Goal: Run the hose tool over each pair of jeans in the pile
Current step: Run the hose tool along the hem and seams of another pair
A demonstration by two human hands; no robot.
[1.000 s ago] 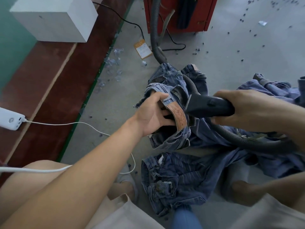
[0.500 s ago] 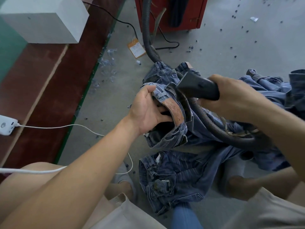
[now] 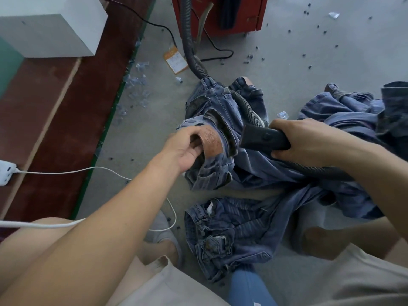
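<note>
A pile of blue jeans lies on the grey floor. My left hand (image 3: 187, 146) grips the waistband of the top pair of jeans (image 3: 220, 120), fingers curled round its brown leather patch (image 3: 212, 143). My right hand (image 3: 304, 140) grips the black nozzle of the hose tool (image 3: 262, 138), whose mouth points left at the waistband, a short gap away. Its ribbed black hose (image 3: 192, 54) runs over the jeans and back to the red machine (image 3: 220, 14). A second pair of jeans (image 3: 231, 235) lies flat nearer to me. More jeans (image 3: 353, 111) are heaped at the right.
A white box (image 3: 50, 27) stands on the red-brown strip at the left. A white cable (image 3: 66, 172) runs from a white charger (image 3: 6, 175) across the floor. An orange tag (image 3: 175, 60) and small dark bits lie scattered. My knees and shoe (image 3: 163, 235) are at the bottom.
My right hand has drawn the nozzle to the right, off the waistband. My left hand has shifted its grip so the leather patch now curls over its fingers.
</note>
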